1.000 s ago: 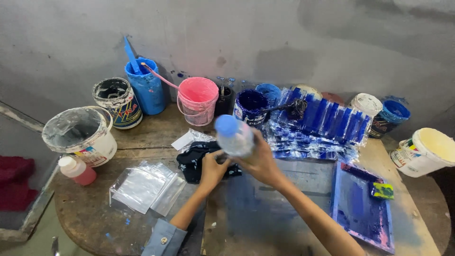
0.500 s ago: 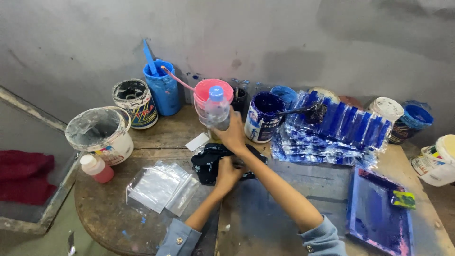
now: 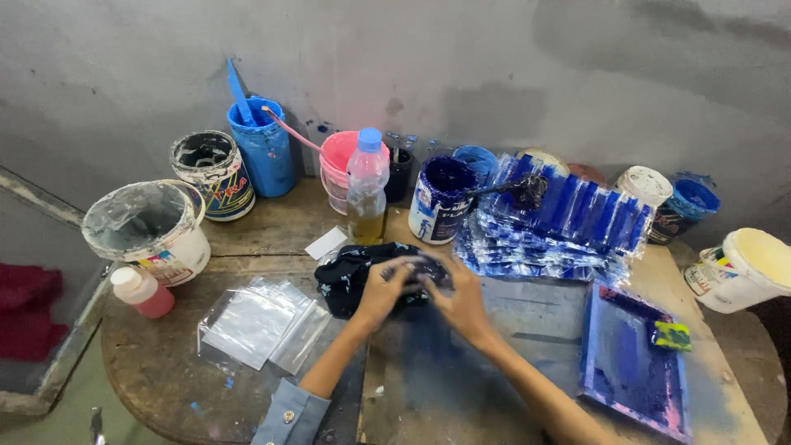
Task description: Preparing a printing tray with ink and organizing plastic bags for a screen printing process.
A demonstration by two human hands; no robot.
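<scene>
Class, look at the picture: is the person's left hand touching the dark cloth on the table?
Touching. The head view shows the left hand pressed on the dark cloth, fingers overlapping it with no gap.

Bottle [image 3: 367, 188] seemingly just behind cloth [image 3: 354, 276]

The dark cloth [image 3: 362, 276] is partly hidden under both hands — the left hand [image 3: 383, 290] and right hand [image 3: 457, 301] cover its middle. The round table [image 3: 165, 379] is cut off at the bottom edge, and the red fabric [image 3: 29, 309] at the left edge.
</scene>
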